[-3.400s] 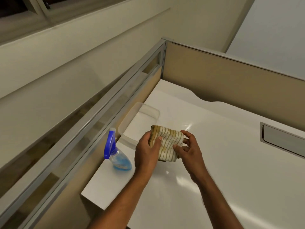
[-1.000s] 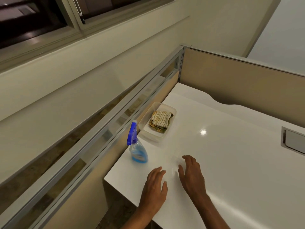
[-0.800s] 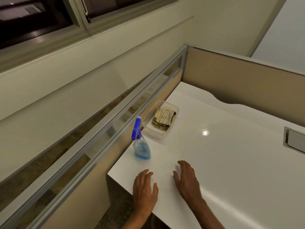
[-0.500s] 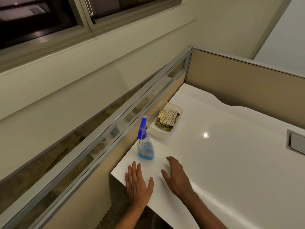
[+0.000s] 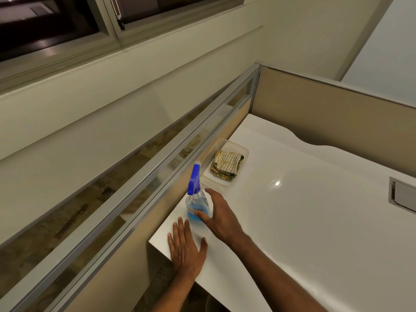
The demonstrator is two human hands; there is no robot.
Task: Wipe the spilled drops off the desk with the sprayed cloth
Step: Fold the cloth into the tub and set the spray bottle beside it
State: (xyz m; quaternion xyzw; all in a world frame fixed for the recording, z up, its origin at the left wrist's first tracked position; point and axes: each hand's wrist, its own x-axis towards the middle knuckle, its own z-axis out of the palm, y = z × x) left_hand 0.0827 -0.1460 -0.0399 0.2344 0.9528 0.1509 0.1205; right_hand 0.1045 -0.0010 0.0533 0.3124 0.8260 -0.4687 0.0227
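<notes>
Head view: the right hand [image 5: 219, 213] is reaching with fingers spread around the lower body of the spray bottle [image 5: 198, 202], thumb at its blue base and forefinger beside its neck; the hand is not closed, and whether the skin is touching the plastic cannot be told. The bottle is standing upright just left of that hand, at the near left corner of the desk [image 5: 315, 221], close to the glass partition [image 5: 126, 199]. The left hand [image 5: 185, 248] is lying flat and empty on the desk edge, fingers straight, just below and left of the right hand. Beyond the right hand's fingertips, the striped cloth [image 5: 227, 165] is sitting folded inside a clear tray [image 5: 245, 152], apart from both hands. Further right of the grip, a bright glint is showing on the white top, and a metal cable flap [image 5: 403, 197] is sitting at the far right. No drops can be made out.
</notes>
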